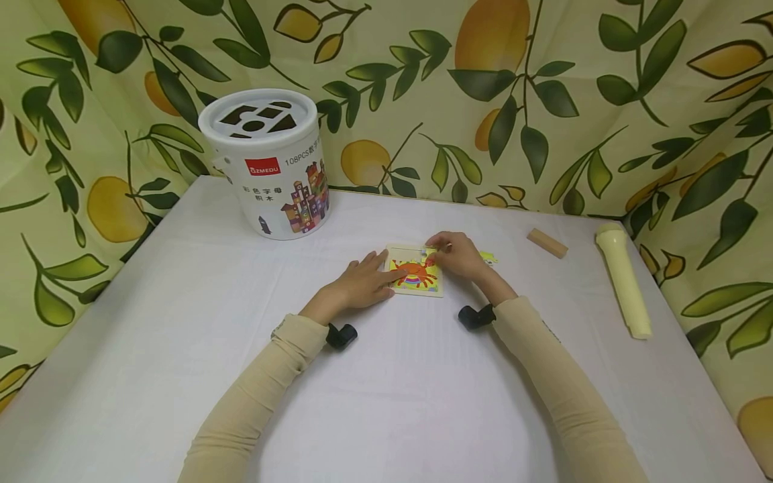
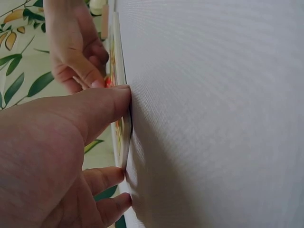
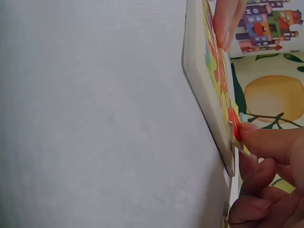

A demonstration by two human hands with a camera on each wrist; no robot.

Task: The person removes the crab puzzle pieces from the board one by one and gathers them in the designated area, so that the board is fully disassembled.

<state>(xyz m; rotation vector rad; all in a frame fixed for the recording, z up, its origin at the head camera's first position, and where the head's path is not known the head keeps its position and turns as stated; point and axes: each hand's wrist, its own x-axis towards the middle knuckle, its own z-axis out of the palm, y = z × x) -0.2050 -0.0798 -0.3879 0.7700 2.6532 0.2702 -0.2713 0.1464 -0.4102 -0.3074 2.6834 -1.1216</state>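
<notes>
A small square wooden puzzle board [image 1: 417, 292] with an orange crab picture lies on the white table. My left hand [image 1: 357, 282] rests at its left side with spread, fairly straight fingers, one of them reaching across the crab. In the left wrist view the left thumb [image 2: 111, 102] lies at the board's edge. My right hand [image 1: 459, 256] pinches a puzzle piece [image 3: 234, 124] with a red claw between thumb and fingers. That piece stands tilted at the board's upper right part. Another yellow puzzle piece [image 1: 488, 257] lies just beyond the right hand, partly hidden by it.
A white lidded block bucket [image 1: 266, 168] with shape holes stands at the back left. A wooden block [image 1: 547, 243] and a cream microphone-shaped object [image 1: 625, 282] lie to the right. Leaf-patterned cloth [image 1: 398, 134] hangs along the table's back edge.
</notes>
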